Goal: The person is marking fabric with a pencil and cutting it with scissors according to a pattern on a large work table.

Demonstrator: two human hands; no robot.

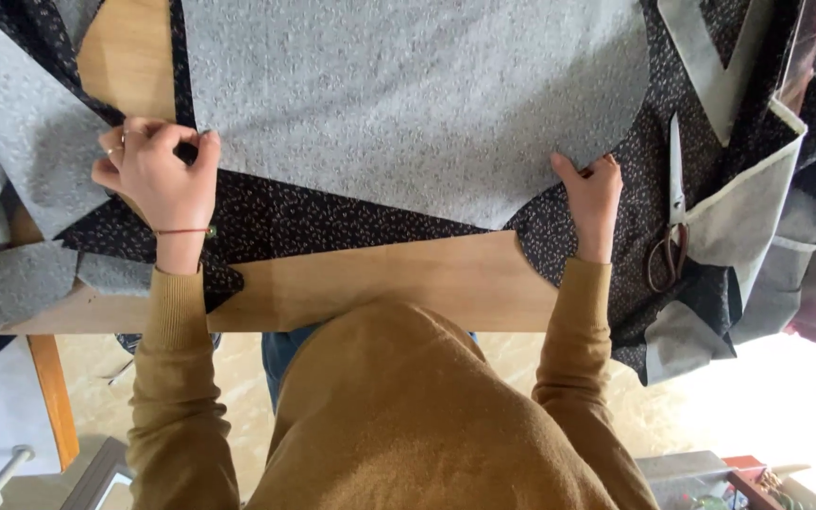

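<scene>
Hands (158,175) (592,194) at grey fabric's (408,94) near edge

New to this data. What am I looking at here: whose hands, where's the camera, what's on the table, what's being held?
There is no machine here: a person in a mustard sweater works with two bare hands. The single picture comes from a camera worn on the head, looking down, so the torso fills the bottom and the wooden table lies beyond it.

Spread on the table is black fabric with a small pale print, and on top of it a large cut grey fabric piece. The left hand pinches the grey piece's near left corner; the right hand grips its near right edge. More grey and black pieces lie at both sides. A pair of scissors rests on the fabric right of the right hand, untouched.
</scene>
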